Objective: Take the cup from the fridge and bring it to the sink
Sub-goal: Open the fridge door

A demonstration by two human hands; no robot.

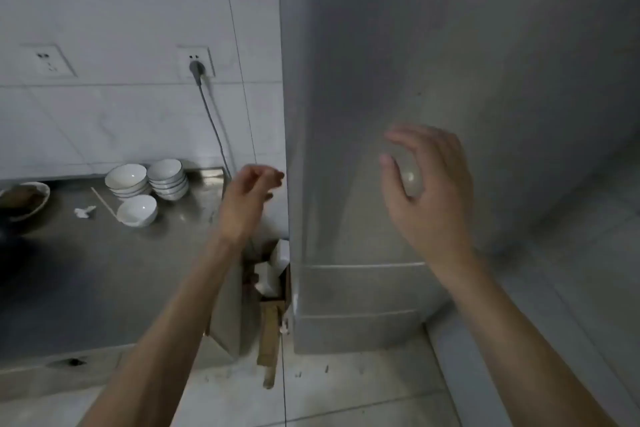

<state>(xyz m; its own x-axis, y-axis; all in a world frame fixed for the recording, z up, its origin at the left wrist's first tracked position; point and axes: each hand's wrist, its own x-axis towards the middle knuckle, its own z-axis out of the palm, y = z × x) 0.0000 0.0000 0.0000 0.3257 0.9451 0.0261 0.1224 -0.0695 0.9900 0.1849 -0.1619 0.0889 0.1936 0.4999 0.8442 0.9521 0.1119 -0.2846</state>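
Right hand, centre right, fingers curled round small pale glossy thing, likely cup, before closed fridge. Left hand, centre, loosely curled, holds nothing, at fridge left edge, probably for door. Sink not visible.

Both arms raised: left grip loosely curled (empty), right grip holding cup.

Fridge runs off the top edge. Right hand is smeared with blur, and the pale oval by its palm is unreadable. Dish is clipped at the left.
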